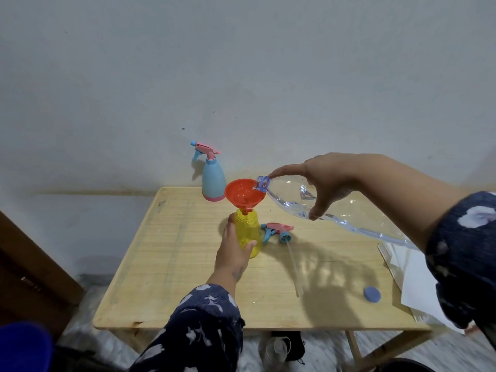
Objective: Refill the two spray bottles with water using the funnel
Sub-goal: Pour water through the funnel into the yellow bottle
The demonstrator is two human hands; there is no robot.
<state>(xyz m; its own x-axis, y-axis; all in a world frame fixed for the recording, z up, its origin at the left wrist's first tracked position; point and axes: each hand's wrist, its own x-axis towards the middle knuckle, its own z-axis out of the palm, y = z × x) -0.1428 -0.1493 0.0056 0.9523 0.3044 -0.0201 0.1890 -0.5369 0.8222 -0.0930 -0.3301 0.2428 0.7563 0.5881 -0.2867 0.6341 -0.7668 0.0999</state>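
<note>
A yellow spray bottle (249, 232) without its head stands on the wooden table (166, 264). An orange funnel (243, 193) sits in its neck. My left hand (232, 248) grips the yellow bottle from the left. My right hand (319, 183) holds a large clear water bottle (292, 200) tilted, its mouth over the funnel's rim. The pink and blue spray head (276, 230) with its dip tube lies on the table just right of the yellow bottle. A blue spray bottle (213, 178) with its head on stands upright at the table's back edge.
A blue bottle cap (372, 294) lies near the front right of the table. White sheets (418, 277) lie at the right edge. A wall rises right behind the table. A dark wooden piece (29, 277) stands to the left. A bottle (275, 350) sits on the floor.
</note>
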